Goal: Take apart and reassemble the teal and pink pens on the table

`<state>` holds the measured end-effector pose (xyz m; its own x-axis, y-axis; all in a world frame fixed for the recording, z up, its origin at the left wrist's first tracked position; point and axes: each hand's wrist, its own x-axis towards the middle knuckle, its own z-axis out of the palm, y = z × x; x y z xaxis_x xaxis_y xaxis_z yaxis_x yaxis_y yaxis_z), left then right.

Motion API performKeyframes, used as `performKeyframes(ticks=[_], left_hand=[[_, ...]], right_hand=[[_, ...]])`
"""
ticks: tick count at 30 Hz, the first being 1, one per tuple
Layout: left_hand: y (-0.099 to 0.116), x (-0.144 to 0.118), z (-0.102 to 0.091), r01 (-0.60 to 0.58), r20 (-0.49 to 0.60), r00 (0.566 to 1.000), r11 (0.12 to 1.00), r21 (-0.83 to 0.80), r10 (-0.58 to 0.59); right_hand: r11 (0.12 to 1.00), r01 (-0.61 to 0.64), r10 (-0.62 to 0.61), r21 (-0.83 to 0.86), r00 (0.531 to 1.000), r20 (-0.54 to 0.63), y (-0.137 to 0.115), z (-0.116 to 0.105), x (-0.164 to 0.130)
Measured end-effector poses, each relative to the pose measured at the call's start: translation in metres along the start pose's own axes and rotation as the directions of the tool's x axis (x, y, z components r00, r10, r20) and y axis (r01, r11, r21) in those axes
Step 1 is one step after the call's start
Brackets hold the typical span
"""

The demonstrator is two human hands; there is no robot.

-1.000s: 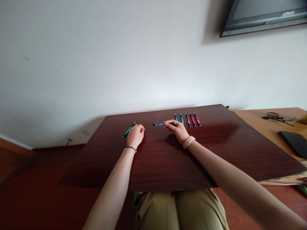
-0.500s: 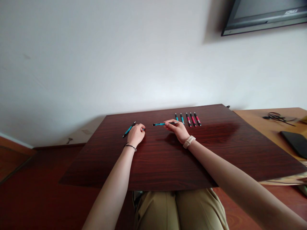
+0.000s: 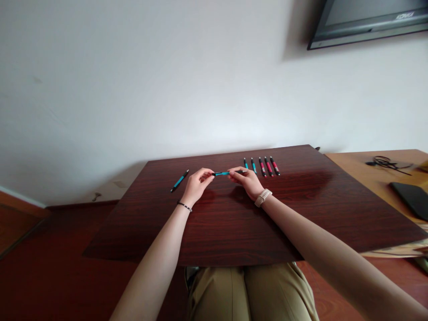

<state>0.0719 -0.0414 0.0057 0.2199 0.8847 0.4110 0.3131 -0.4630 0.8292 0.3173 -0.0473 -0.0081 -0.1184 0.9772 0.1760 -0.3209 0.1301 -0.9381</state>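
Observation:
A blue and black pen is held level just above the dark wooden board. My right hand pinches its right end, and my left hand pinches its left tip. Another blue pen lies alone on the board to the left of my left hand. To the right of my right hand, a row of pens lies side by side: two blue pens and three red pens.
The board rests over my lap. At the right stands a lighter wooden table with a tangled black cable and a dark flat device. A screen hangs on the white wall at top right.
My left hand has left the lone blue pen on the left and moved right to take the left tip of the pen held by my right hand.

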Motion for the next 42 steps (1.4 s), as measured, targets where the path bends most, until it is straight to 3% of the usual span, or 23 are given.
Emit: performKeyframes(ticks=[9,14,20,31,33,36,39,42], left_hand=[[0.009,0.0,0.001,0.119,0.034,0.993,0.989,-0.082,-0.117],[0.007,-0.002,0.001,0.142,0.033,0.989,0.99,0.002,-0.142],[0.002,-0.005,0.001,0.08,0.024,0.996,0.99,0.116,-0.083],[0.004,0.0,0.0,0.134,-0.12,0.987,0.948,0.288,-0.103],[0.003,0.0,-0.002,0.174,-0.157,0.978,0.951,0.256,-0.137],[0.005,0.0,-0.005,0.202,-0.162,0.969,0.976,0.08,-0.187],[0.011,-0.001,-0.004,0.158,-0.056,0.985,0.986,-0.052,-0.161],[0.018,-0.001,0.0,0.099,0.035,0.995,0.992,-0.078,-0.097]], right_hand=[[1.0,-0.001,0.002,-0.028,1.0,0.023,-0.004,0.003,-0.002],[0.997,0.003,-0.001,-0.077,1.0,0.027,-0.006,0.004,-0.002],[0.999,-0.003,0.004,-0.054,1.0,0.027,-0.004,0.004,-0.002],[0.992,-0.007,0.017,-0.126,0.997,0.076,-0.005,0.006,-0.003],[0.992,-0.001,0.009,-0.123,0.998,0.068,-0.005,0.006,-0.003],[0.995,0.007,0.0,-0.101,0.998,0.063,-0.005,0.004,-0.003],[0.994,0.0,0.009,-0.106,0.997,0.079,-0.005,0.003,-0.003],[0.995,-0.003,0.01,-0.104,0.998,0.067,-0.005,0.003,-0.003]])
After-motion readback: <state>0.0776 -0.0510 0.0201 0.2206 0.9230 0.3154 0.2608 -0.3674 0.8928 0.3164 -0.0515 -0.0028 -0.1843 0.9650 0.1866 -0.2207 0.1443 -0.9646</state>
